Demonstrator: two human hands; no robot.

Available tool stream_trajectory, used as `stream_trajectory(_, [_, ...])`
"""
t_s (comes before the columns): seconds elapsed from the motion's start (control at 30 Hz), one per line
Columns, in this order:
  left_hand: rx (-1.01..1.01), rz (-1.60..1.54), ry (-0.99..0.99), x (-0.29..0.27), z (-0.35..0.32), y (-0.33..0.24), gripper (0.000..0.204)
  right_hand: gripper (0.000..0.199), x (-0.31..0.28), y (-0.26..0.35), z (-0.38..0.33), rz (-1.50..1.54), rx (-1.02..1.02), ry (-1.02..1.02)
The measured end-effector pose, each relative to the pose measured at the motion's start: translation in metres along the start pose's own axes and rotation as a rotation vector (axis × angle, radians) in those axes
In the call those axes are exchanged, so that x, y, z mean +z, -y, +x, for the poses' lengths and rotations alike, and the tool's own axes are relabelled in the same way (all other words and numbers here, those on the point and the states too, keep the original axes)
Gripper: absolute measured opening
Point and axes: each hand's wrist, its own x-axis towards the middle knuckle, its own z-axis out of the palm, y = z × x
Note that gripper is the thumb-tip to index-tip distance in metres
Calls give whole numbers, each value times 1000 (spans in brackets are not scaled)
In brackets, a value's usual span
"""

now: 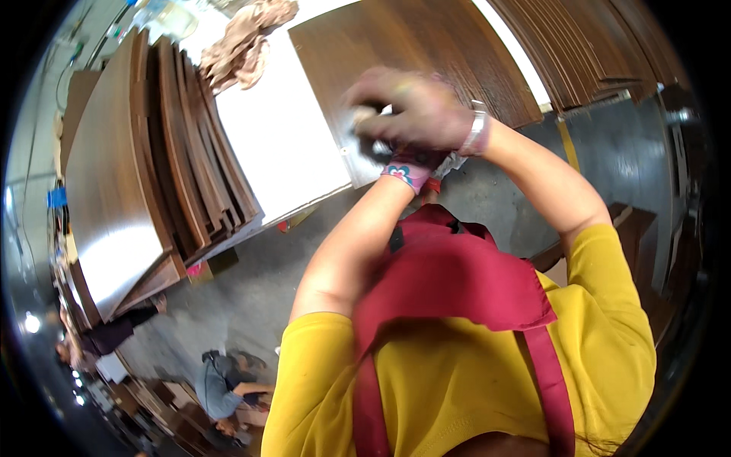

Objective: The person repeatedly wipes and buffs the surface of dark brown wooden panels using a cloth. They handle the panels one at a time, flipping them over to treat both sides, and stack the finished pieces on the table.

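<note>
My right hand (430,114), in a stained glove, is over my left hand near the front edge of a brown wood-grain board (449,49). Its fingers curl around something pale that motion blur keeps me from making out. My left hand (415,158) wears a dark glove with a flowered cuff. Most of it is hidden beneath the right, so its fingers do not show clearly. The board lies flat on a white-topped table (274,145), and its upper face looks glossy.
Brown panels (186,152) lean in a stack at the left end of the table. More panels (579,53) are piled at the far right. A crumpled tan cloth (247,42) lies beyond the left stack, near a clear container (175,19). Another person (221,385) crouches at the lower left.
</note>
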Motion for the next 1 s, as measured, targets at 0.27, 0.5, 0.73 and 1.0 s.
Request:
stream_trajectory(0.27, [-132,288,307,23,0,-21,65,16,78,10,37,-226,-541,743])
stream_trajectory(0.5, [-246,-315,-27,50,-12,-21,63,16,72,-27,90,-266,-595,703])
stream_trajectory(0.73, [-230,-46,118,-9,8,-19,67,14,47,-69,165,-309,-525,662])
stream_trajectory(1.0, [-297,32,219,-8,7,-27,64,16,32,-126,247,-406,-511,478])
